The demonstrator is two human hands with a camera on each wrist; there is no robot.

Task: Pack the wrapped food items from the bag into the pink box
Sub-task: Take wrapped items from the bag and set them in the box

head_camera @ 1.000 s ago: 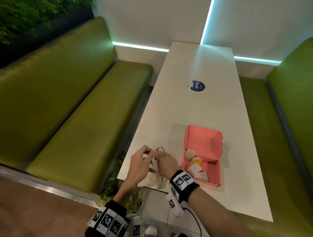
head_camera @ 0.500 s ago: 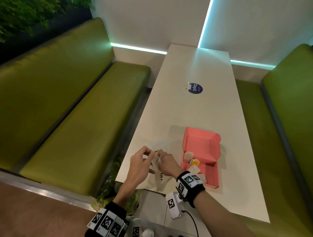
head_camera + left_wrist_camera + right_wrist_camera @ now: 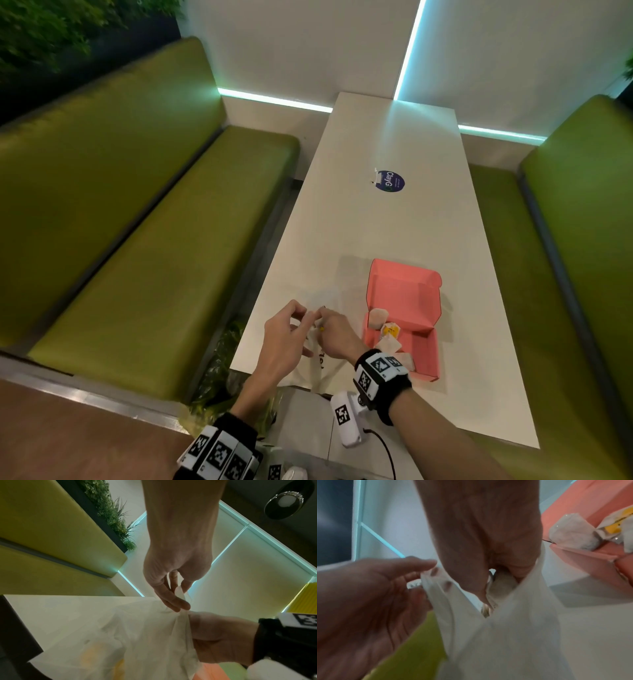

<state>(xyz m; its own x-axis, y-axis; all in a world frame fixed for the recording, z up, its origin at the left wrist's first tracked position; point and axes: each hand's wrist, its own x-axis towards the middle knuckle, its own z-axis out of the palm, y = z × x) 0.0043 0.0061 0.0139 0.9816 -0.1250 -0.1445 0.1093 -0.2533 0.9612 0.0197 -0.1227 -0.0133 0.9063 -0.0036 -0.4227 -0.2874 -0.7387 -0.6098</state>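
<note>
A white plastic bag (image 3: 310, 373) lies at the table's near edge. My left hand (image 3: 308, 317) pinches its rim (image 3: 179, 597) and holds the mouth up. My right hand (image 3: 325, 325) is inside the bag (image 3: 513, 635), its fingers curled round a pale wrapped item (image 3: 502, 582). Through the plastic (image 3: 145, 635) that hand shows as a dim shape, with a yellowish item (image 3: 102, 655) lower in the bag. The pink box (image 3: 404, 291) stands open just right of my hands. It holds several wrapped items (image 3: 376, 317), one of them with a yellow label (image 3: 391, 330).
A round blue sticker (image 3: 390, 181) sits mid-table. The white table (image 3: 394, 222) is long and narrow, with green benches (image 3: 154, 257) on both sides. The box's raised lid (image 3: 590, 500) stands right beside my right wrist. Green foliage (image 3: 219, 377) lies below the table's near left corner.
My right hand has gone lower into the bag, and the yellow-tipped item seen above it is now mostly hidden. My left hand keeps its pinch on the rim.
</note>
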